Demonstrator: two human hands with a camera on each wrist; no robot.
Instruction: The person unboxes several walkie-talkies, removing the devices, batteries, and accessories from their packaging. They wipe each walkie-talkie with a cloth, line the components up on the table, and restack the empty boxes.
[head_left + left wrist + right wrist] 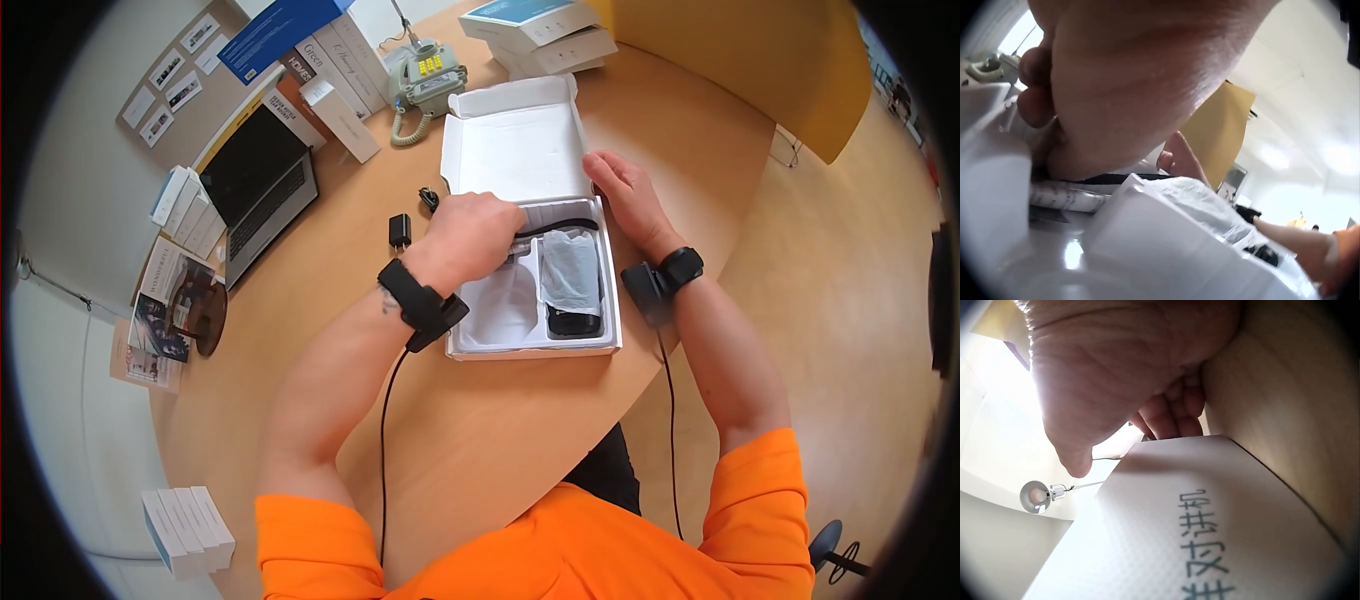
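Observation:
On the desk stands an open white box (585, 352), with a moulded tray inside and its lid (515, 145) folded back. My left hand (470, 235) reaches into the tray's upper left part, fingers curled down on a black strap (575, 224). Close under those fingertips lies a clear plastic-wrapped piece (1066, 198) with small print. A black device in a whitish translucent sleeve (570, 275) fills the right compartment. Beside the box's upper right corner is my right hand (632, 195), thumb apart and fingers loosely bent. Printed characters mark the box's side wall (1166, 506) in the right wrist view.
Left of the box lie a black power adapter (400, 231) and a small coiled black cable (429, 199). Behind are a telephone (428, 80), upright books (340, 60) and stacked white boxes (540, 40). A laptop (262, 180) stands at left. Cables trail from both wrists.

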